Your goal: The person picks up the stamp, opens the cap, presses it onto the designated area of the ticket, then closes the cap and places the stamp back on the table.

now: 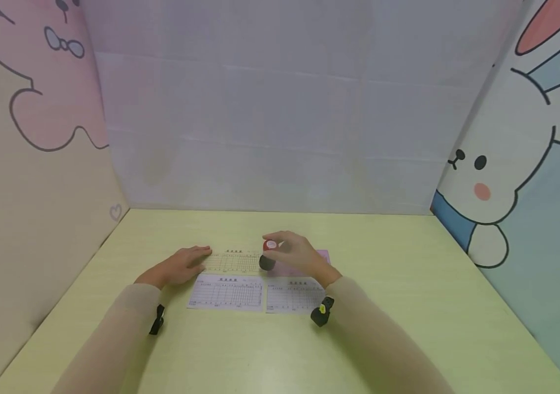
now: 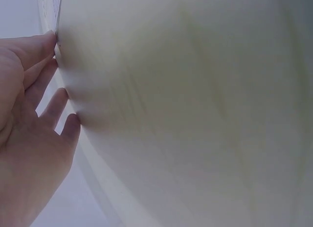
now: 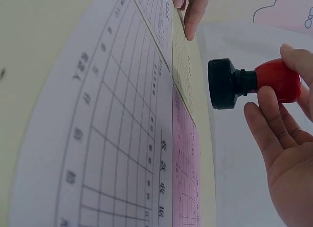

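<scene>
Between the thumb and fingers of my right hand (image 1: 297, 253) is a stamp with a red handle (image 3: 278, 80) and a round black base (image 3: 221, 84). It is held above the forms, its base apart from the paper in the right wrist view. My left hand (image 1: 185, 265) rests at the left edge of the yellow form (image 1: 233, 262), fingers extended, fingertips down on the table in the left wrist view. A pink form (image 3: 186, 163) lies right of the yellow one, partly hidden by my right hand. All the forms carry printed grids.
Two white forms, one on the left (image 1: 226, 293) and one on the right (image 1: 290, 298), lie side by side nearer to me. The pale yellow table (image 1: 280, 350) meets a pale back wall (image 1: 280, 137) and side panels with cartoon figures.
</scene>
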{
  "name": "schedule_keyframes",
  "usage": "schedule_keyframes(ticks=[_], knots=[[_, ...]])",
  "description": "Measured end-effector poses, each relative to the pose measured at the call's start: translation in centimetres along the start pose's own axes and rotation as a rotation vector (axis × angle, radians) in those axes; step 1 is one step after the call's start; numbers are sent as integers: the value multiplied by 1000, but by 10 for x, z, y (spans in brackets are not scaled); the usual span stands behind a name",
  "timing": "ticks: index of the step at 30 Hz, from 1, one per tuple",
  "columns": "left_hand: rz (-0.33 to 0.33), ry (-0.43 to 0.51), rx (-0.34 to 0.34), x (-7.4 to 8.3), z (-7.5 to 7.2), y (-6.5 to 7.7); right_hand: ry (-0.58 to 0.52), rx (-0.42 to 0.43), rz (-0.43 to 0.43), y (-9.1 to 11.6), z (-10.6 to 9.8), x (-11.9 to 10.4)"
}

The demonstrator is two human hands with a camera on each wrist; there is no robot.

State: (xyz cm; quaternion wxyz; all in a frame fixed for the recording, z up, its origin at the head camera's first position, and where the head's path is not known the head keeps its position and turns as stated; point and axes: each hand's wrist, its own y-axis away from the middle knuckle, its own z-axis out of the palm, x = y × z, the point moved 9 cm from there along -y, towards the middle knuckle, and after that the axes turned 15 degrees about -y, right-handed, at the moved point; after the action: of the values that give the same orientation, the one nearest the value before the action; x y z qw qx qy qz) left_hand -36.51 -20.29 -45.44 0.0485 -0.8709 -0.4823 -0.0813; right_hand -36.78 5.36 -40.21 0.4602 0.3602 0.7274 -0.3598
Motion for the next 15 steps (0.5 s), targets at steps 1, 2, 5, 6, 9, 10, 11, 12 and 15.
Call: schedule_keyframes(ticks=[1,2,5,6,9,10,11,12,15], knots=[[-2,4,-1,-1,1,0,3,-1,6,-2,2,0],[-2,4,-1,-1,1,0,9,-2,13,-4,4,1],[-8,10,-1,-2,1,0,34,-8,31,-10,10,2],[-10,11,-3,-2,1,0,48,-13,34,-11,12,2],[-16,16,-6,-3,1,0,83,-22,55,-15,18,6],[-16,17,-7,-3,1,0,91,-26,58,-16,20,8],[-14,18,-6,-3,1,0,96,-27,62,-17,22,10],[-11,20,-5,-3,1,0,104,-30,64,-18,24,11],[-2,22,-2,-3,0,0,116,-33,68,-20,28,14]])
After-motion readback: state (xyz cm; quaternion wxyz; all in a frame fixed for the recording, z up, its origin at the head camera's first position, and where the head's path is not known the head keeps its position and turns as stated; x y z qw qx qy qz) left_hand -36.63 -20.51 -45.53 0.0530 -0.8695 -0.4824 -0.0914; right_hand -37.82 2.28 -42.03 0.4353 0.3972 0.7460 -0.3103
